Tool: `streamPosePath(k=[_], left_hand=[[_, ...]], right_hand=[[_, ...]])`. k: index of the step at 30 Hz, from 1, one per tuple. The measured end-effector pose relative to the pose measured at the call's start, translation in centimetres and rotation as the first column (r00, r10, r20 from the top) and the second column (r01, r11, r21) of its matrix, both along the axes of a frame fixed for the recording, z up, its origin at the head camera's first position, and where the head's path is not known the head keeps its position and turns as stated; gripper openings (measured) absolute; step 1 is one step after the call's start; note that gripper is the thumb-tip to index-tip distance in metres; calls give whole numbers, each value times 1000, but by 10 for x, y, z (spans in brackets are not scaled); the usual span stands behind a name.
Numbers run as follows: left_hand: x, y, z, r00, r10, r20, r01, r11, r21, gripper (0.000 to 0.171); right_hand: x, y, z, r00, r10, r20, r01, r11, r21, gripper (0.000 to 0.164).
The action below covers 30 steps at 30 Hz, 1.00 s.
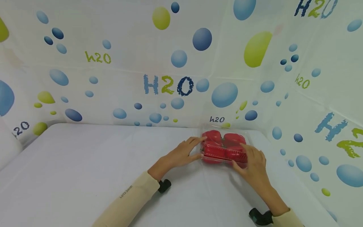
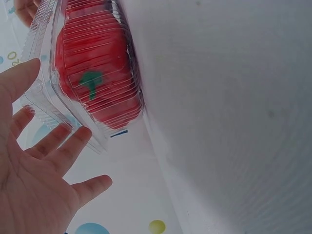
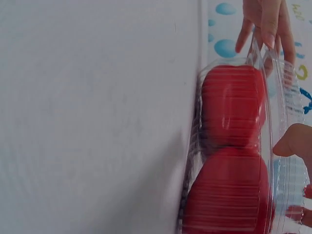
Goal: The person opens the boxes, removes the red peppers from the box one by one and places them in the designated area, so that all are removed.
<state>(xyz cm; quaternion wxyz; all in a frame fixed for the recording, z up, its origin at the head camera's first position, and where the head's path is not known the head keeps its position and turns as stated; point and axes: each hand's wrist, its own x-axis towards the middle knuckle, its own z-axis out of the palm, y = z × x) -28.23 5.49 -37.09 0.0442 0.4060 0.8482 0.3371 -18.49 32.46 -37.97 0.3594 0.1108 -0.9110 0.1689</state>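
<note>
Several red bell peppers (image 1: 212, 136), judging by the green stem (image 2: 91, 83) which shows in the left wrist view, lie inside a clear plastic clamshell box (image 1: 225, 158) with ribbed walls. This box stands on the white tablecloth (image 1: 113, 176), in the right half of the head view, near the far edge of the table and before the backdrop printed with "H2O". The left hand (image 1: 182, 153) is spread wide, its fingers almost straight; the thumb and some fingertips meet the left side of the box, but nothing is gripped. The right hand (image 1: 255, 164) lies at the near right corner, its thumb well apart from the lightly bent fingers, touching the plastic; I see no firm hold there. As for progress, the filling appears to be finished, since the peppers sit within the walls and the transparent lid (image 3: 288, 92) is over them. What is left, in my judgement, concerns only the lid's edge: whether it is snapped all around, and whether the hands are closing or opening it, I cannot tell.
</note>
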Motion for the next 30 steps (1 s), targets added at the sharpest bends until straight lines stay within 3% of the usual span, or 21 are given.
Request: streamPosePath(k=[5, 9, 12, 16, 20, 30], left_hand=[[0, -1, 0, 1000, 5, 4, -5, 1000, 6, 71], [1, 0, -1, 1000, 2, 0, -2, 1000, -1, 70], [1, 1, -2, 1000, 6, -6, -6, 1000, -11, 69], [1, 3, -2, 1000, 18, -4, -18, 1000, -16, 69], [2, 3, -2, 1000, 12, -2, -12, 1000, -10, 70], [3, 4, -2, 1000, 22, -6, -23, 1000, -21, 70]], right_hand=[[2, 6, 1, 993, -75, 96, 81, 995, -60, 79], [5, 12, 2, 965, -148, 215, 176, 978, -116, 99], [6, 16, 5, 929, -132, 345, 207, 959, -193, 107], [6, 20, 10, 854, -97, 511, 256, 934, -250, 113], [6, 20, 10, 806, -80, 586, 289, 918, -272, 115], [3, 30, 0, 812, -18, 583, 292, 878, -379, 110]])
